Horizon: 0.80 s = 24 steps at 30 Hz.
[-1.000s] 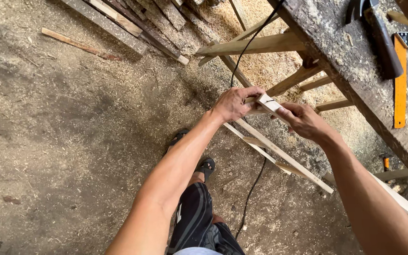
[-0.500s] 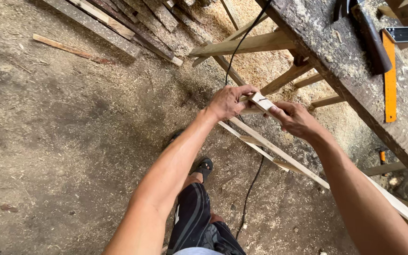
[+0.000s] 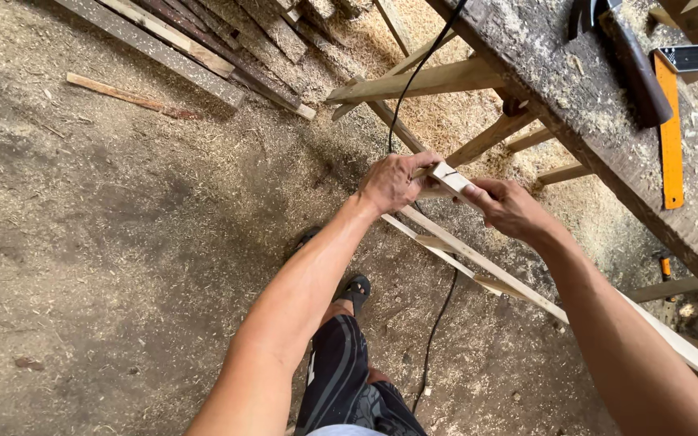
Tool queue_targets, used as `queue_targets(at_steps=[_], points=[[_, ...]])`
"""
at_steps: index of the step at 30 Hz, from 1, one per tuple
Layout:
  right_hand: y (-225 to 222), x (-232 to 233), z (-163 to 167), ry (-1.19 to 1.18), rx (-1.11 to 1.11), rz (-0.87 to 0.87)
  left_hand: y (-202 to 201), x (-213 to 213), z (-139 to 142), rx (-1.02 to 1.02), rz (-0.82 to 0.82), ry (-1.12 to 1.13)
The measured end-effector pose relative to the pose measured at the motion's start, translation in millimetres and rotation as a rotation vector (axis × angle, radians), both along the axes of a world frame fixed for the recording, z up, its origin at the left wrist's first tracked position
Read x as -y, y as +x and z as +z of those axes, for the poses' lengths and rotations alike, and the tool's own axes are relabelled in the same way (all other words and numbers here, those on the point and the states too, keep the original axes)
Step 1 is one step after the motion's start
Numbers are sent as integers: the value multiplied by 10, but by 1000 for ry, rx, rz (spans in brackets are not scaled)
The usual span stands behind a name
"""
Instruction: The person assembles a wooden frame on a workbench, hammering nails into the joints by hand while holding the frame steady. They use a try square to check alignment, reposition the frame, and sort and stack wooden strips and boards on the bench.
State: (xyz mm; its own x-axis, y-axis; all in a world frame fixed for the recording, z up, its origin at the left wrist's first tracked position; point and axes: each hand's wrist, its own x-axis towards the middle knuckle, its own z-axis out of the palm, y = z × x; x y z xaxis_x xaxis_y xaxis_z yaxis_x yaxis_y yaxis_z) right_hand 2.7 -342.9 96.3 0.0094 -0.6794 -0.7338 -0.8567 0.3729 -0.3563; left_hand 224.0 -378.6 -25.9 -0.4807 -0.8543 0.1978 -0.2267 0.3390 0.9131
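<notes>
**A:** While you've got that small wooden block (image 3: 448, 175) pinched between both hands just above centre of the frame, keep it there. Your left hand (image 3: 392, 182) is curled around its near end, and your right hand (image 3: 506, 206) grips the other end with the thumb on top.

**B:** Anything to watch?

**A:** I'd say keep it square against the long wooden slat (image 3: 486, 262) running toward the lower right, and mind the black cable (image 3: 436, 335) hanging below. The workbench (image 3: 575, 105) at upper right, with the orange square (image 3: 670, 129), is close if you need support.
</notes>
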Motion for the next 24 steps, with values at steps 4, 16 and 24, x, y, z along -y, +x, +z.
queue_targets(at_steps=[4,16,24], points=[[2,41,3,-4,18,-9,-23,31,8,55,-22,58],[-44,75,-29,-8,7,-3,-10,74,-21,-7,-43,-22],[-69,86,-102,-24,-16,24,-34,113,-4,112,-100,2]])
